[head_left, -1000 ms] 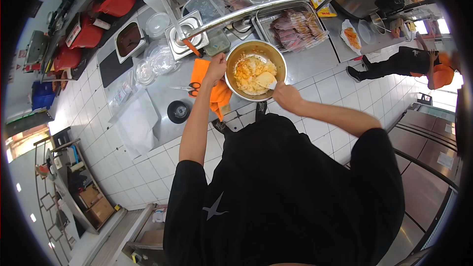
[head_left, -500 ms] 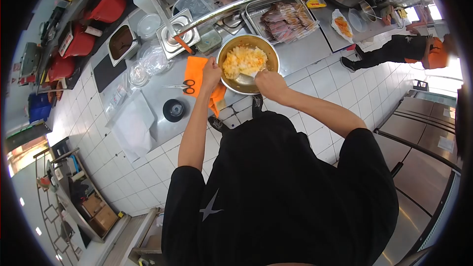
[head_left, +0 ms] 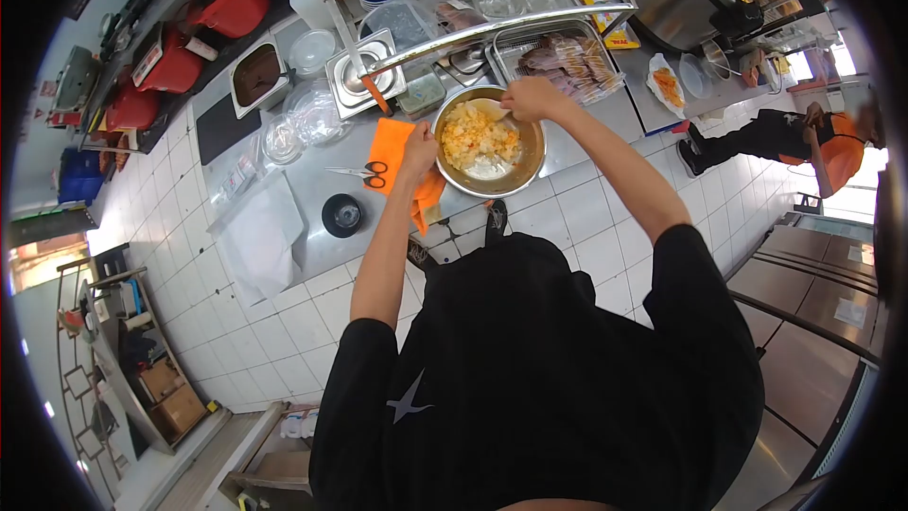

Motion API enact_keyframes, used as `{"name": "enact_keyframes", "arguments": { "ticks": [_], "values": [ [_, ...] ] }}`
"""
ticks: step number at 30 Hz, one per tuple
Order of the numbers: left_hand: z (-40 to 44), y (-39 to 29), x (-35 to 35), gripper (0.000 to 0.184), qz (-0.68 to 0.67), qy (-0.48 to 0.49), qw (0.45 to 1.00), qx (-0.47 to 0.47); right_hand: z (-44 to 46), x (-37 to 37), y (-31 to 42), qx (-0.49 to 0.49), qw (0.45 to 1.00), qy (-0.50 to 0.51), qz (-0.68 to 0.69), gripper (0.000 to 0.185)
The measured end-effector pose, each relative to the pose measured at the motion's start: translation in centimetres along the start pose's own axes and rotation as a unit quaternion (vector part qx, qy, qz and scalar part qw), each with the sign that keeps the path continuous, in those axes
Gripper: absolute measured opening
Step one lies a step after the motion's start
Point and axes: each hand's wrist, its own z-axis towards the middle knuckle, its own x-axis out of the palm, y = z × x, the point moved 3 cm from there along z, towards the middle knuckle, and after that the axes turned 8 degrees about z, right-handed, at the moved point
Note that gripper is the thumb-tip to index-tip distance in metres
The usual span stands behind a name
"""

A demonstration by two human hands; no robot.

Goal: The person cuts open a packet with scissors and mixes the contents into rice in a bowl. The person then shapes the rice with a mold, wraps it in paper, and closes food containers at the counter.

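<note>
A round metal bowl (head_left: 532,153) holds yellow-orange and white rice (head_left: 480,137) at the counter's front edge. My left hand (head_left: 420,149) grips the bowl's left rim. At the far right rim is my right hand (head_left: 532,97), closed on a spatula (head_left: 492,109) whose pale blade rests at the back of the rice. The spatula's handle is hidden in my fist. An orange cloth (head_left: 388,144) lies left of the bowl, with scissors (head_left: 375,173) on it. A small black bowl (head_left: 341,215) stands nearer the front.
Behind the bowl are a tray of wrapped meat (head_left: 567,61), a lidded steel container (head_left: 352,83) and a metal shelf rail (head_left: 492,28). White paper (head_left: 257,238) lies at the left. A co-worker (head_left: 823,137) stands at the far right.
My right hand has moved with the spatula from the front of the bowl to its back right rim. The rice has shifted to the bowl's back left. My left hand keeps the rim.
</note>
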Motion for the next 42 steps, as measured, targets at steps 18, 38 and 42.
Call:
{"name": "enact_keyframes", "arguments": {
  "ticks": [18,38,42],
  "values": [
    [1.3,-0.5,-1.0,0.009,-0.020,0.019,0.999,-0.036,-11.6,6.5,7.4,-0.078,0.987,-0.071,-0.124,0.013],
    [-3.8,0.8,1.0,0.013,-0.172,0.012,0.975,-0.139,-5.3,5.5,7.8,0.064,0.994,0.028,0.078,0.030],
    [-5.6,-1.2,1.1,0.013,-0.212,0.009,0.968,-0.137,-1.8,9.3,7.0,0.060,0.991,0.045,0.109,0.033]
  ]
}}
